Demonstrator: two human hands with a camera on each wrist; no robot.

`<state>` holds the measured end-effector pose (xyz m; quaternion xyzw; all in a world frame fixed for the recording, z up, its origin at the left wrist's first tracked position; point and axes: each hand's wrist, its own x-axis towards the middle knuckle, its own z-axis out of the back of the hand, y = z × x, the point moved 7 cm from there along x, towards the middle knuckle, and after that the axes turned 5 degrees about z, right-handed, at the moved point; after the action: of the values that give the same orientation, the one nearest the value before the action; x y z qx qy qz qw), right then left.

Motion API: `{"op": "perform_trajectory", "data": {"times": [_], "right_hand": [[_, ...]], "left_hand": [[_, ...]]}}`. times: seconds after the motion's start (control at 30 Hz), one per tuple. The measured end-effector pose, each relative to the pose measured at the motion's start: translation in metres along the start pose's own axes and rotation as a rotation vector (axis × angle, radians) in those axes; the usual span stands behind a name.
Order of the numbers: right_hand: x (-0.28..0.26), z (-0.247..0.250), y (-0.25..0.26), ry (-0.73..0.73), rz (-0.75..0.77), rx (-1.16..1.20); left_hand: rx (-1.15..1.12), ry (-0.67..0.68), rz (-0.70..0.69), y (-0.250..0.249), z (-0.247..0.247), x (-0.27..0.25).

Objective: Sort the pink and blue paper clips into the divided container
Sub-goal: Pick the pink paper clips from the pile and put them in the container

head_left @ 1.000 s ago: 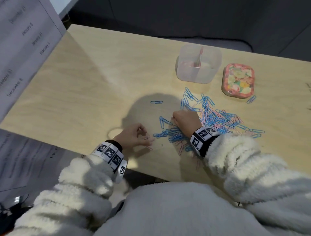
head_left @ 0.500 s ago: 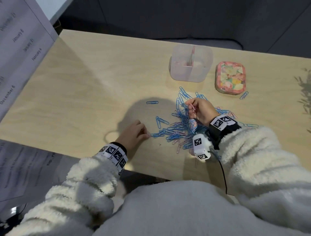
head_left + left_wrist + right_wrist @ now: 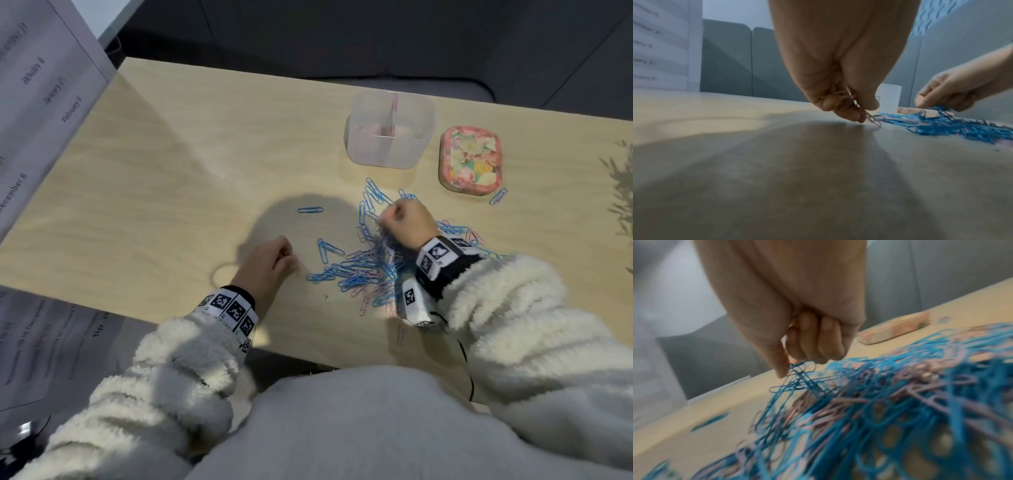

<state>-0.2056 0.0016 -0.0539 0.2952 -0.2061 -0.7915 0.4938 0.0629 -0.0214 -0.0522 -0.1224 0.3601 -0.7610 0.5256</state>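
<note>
A tangled pile of blue and pink paper clips (image 3: 363, 270) (image 3: 890, 402) lies on the wooden table (image 3: 191, 178). My right hand (image 3: 399, 222) (image 3: 797, 356) hovers over the pile's far edge, fingers curled, pinching a small bunch of blue clips (image 3: 799, 369). Left of the pile, my left hand (image 3: 274, 262) (image 3: 846, 107) pinches a few pink clips (image 3: 857, 107), whose tips touch the table. The clear divided container (image 3: 390, 132) stands beyond the pile, with pink showing in its left half.
A flowery pink tin (image 3: 471, 161) sits right of the container, with one blue clip (image 3: 498, 196) beside it. Another lone blue clip (image 3: 310, 210) lies left of the pile. Printed sheets (image 3: 37, 85) hang at the left; the table's near edge runs just under my wrists.
My right hand rose from the pile's near middle and moved away to its far edge, turning its wrist. The left hand has shifted slightly and still holds pink clips.
</note>
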Motion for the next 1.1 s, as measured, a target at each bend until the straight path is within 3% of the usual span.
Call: {"op": "perform_trajectory", "data": {"times": [0.13, 0.27, 0.4, 0.57, 0.7, 0.87, 0.97, 1.1], "right_hand": [[-0.011, 0.020, -0.002, -0.129, 0.004, -0.125], [-0.016, -0.016, 0.035, 0.022, 0.196, -0.261], [-0.010, -0.030, 0.041, 0.102, 0.125, -0.296], [-0.010, -0.037, 0.030, 0.169, 0.032, -0.210], [-0.019, -0.032, 0.022, 0.137, 0.026, -0.280], [-0.027, -0.029, 0.008, 0.190, 0.001, -0.304], [-0.028, -0.030, 0.008, 0.251, 0.035, -0.239], [-0.017, -0.006, 0.012, 0.188, 0.072, 0.046]], "left_hand": [[-0.222, -0.023, 0.082, 0.004, 0.002, 0.010], [-0.487, 0.078, 0.256, 0.010, -0.008, 0.025], [-0.549, 0.139, 0.376, 0.006, -0.011, 0.039], [-0.425, 0.191, 0.216, -0.029, -0.009, 0.057], [-0.270, 0.118, 0.021, -0.084, 0.007, 0.100], [-0.095, 0.044, -0.113, -0.153, 0.013, 0.164], [-0.052, -0.011, -0.123, -0.179, 0.009, 0.193], [-0.041, -0.073, -0.029, -0.183, -0.002, 0.220]]}}
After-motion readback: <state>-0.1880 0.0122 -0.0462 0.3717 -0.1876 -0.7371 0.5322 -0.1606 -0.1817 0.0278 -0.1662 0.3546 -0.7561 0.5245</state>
